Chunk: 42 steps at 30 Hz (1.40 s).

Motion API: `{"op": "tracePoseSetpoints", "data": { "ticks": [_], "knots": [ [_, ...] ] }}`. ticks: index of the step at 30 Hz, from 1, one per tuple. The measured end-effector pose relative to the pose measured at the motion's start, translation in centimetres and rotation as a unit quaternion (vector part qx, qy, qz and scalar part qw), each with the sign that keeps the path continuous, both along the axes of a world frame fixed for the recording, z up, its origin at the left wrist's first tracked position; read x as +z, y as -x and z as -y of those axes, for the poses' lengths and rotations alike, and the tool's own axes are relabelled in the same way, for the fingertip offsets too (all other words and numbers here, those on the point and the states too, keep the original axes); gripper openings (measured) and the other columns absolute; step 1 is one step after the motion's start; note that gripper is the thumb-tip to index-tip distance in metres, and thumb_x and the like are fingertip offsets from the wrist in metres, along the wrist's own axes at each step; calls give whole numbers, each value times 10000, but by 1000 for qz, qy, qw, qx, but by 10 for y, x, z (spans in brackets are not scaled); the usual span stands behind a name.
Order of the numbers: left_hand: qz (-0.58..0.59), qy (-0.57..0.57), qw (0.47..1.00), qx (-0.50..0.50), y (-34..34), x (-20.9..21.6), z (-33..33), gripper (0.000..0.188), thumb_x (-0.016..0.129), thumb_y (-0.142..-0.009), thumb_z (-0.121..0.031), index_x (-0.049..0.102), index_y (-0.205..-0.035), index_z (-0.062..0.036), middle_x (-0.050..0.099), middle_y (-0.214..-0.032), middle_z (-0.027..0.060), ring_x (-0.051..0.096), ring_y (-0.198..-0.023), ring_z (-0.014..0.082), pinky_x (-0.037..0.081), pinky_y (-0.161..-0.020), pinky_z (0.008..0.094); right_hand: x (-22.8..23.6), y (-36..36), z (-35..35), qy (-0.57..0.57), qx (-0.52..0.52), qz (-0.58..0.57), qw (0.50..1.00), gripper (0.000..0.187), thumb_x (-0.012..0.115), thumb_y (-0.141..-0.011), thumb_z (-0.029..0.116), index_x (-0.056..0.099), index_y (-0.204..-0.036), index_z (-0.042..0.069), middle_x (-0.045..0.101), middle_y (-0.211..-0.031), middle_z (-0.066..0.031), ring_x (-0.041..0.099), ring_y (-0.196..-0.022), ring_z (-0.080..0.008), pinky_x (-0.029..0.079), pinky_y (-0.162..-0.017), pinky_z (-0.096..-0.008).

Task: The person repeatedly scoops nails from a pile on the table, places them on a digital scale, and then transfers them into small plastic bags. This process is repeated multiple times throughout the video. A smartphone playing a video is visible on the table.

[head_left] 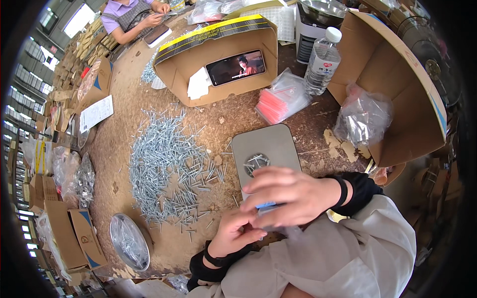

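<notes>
My left hand (234,232) is closed, its thumb and index finger pinching a small clear plastic bag (293,232) that shows only in part below my hands. My right hand (293,196) meets it there, thumb side down against the same bag, its other fingers raised, slightly spread and blurred. Beneath the right hand lies a digital scale (266,139) with a grey metal top, a strip of its blue display showing between the fingers. A small round dish (257,163) holding several screws sits on the scale. Left of it spreads a large heap of loose silver screws (166,169).
An open cardboard box (223,94) props up a playing phone (236,68). Red-striped plastic bags (280,99), a water bottle (323,62) and a bigger carton (397,74) stand at right. A metal bowl (130,242) sits front left. Across the table a co-worker (130,20) handles something small.
</notes>
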<state>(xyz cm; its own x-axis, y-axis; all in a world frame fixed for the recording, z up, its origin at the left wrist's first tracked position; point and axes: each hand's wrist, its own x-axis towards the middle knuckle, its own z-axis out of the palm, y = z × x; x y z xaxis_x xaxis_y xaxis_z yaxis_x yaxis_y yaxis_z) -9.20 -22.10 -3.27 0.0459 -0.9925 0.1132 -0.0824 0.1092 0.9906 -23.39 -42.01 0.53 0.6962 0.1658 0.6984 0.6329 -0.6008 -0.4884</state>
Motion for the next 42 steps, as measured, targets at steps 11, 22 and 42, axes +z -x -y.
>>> {"op": "tracePoseSetpoints", "data": {
  "ticks": [11,22,42],
  "knots": [
    [-185,-66,978,62,18,-4,-7,193,596,-979,-90,657,-1146,-16,637,-850,12,581,-751,118,459,-677,272,-6,7,-16,174,-71,49,981,125,691,-872,155,697,-963,70,617,-1262,-108,549,-1272,-286,382,-1138,-529],
    [-139,-23,985,102,-3,3,5,132,586,-970,-117,606,-1007,8,623,-1003,56,593,-913,128,465,-800,272,-5,6,-13,125,-14,-23,992,161,650,-821,112,647,-967,43,613,-1085,-82,563,-1188,-296,284,-1197,-563],
    [-167,-51,974,145,10,4,8,450,822,-748,-71,514,-1076,-67,567,-928,31,571,-889,154,457,-910,349,-48,-14,52,22,-151,-253,955,936,847,-698,221,383,-1495,62,499,-1422,-200,407,-1370,-399,314,-1146,-475]
  ]
}}
